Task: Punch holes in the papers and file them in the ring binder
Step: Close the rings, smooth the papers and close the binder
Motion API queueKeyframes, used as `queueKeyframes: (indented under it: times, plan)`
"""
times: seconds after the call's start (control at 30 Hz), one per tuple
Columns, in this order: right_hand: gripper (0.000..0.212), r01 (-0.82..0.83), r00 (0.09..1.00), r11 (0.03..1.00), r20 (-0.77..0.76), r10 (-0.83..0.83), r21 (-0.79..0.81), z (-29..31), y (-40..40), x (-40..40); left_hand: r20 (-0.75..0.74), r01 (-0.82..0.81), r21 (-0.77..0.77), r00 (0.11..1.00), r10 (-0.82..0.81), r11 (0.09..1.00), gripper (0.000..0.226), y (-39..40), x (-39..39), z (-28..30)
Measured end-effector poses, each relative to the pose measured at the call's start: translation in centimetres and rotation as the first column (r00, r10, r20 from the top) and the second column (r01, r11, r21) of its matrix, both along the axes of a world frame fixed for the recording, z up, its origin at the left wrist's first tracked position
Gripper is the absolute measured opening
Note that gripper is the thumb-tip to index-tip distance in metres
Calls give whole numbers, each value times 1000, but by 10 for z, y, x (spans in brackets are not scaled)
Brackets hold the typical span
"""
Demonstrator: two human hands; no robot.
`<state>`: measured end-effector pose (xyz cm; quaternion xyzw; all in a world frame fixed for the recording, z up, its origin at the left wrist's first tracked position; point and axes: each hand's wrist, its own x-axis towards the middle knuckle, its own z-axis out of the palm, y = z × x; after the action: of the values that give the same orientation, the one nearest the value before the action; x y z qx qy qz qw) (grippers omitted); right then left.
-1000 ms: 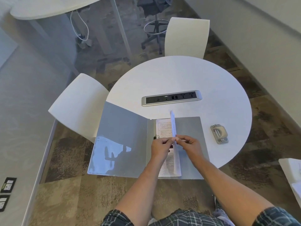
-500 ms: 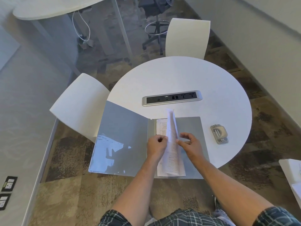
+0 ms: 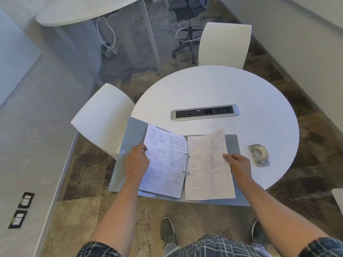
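Note:
A grey ring binder lies open on the near side of the round white table. Printed papers sit on its two metal rings. One sheet is spread to the left, another to the right. My left hand holds the left sheet by its outer edge. At the right sheet's outer edge, the fingers of my right hand are curled and its thumb presses the paper. A grey hole punch rests on the table to the right of the binder.
A silver power socket strip is set into the table behind the binder. White chairs stand at the left and at the far side. A dark stool and another table are further back.
The papers, held upright on edge between both hands over the binder, have been spread apart to the left and right. Both hands moved outward with them. The camera view shifted left.

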<state>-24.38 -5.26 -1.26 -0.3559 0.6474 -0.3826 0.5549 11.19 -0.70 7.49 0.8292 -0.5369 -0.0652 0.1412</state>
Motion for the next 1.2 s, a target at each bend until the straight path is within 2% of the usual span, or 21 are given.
queueKeyframes:
  times: [0.13,0.23,0.3,0.37,0.43,0.5,0.53,0.57,0.67,0.77,0.87,0.97,1.07,1.13,1.2]
  plan:
    - [21,14,999,1000,31,-14,4,2,-1,2,161,8,150,986,-32,989,28,3,5,-9]
    - [24,8,997,1000,70,-10,29,3,0,7,289,-2,261,954,-77,965,27,5,-3,-15]
    - [32,-14,994,999,110,9,48,6,0,13,341,-10,262,936,-83,965,24,6,-13,-18]
    - [35,-52,988,997,149,43,54,11,0,22,317,28,183,944,-86,983,27,6,-27,-19]
    - [31,-99,976,994,201,88,45,19,-2,34,204,115,52,971,-123,992,36,6,-42,-19]
    - [28,-170,953,985,257,160,16,28,-6,49,-173,153,20,974,-148,988,56,2,-59,-12]
    - [26,-212,938,977,279,205,-4,31,-8,58,-386,151,44,914,-122,988,69,1,-68,-9]
    - [25,-251,924,968,293,246,-20,35,-9,67,-531,145,65,843,-89,987,81,1,-75,-4]
    - [24,-333,881,940,331,337,-71,40,-10,93,-705,108,93,709,-11,990,102,-3,-83,1]
    - [23,-442,819,889,348,456,-124,43,-8,112,-750,57,120,659,53,991,112,-5,-74,6]
    - [37,-531,761,835,352,545,-145,40,-6,128,-719,51,177,689,93,983,102,-5,-62,13]
    - [20,-578,715,801,375,590,-158,37,-3,142,-730,114,173,681,50,978,63,-4,-49,14]
    - [14,-587,726,793,329,604,-161,33,-2,146,-658,81,205,749,77,975,30,-5,-33,9]
    - [22,-569,777,807,219,590,-155,26,0,143,-568,49,255,816,109,966,29,-5,-23,3]
    - [32,-599,796,786,-14,605,-154,15,3,137,-483,31,279,868,113,960,27,-7,-14,-3]
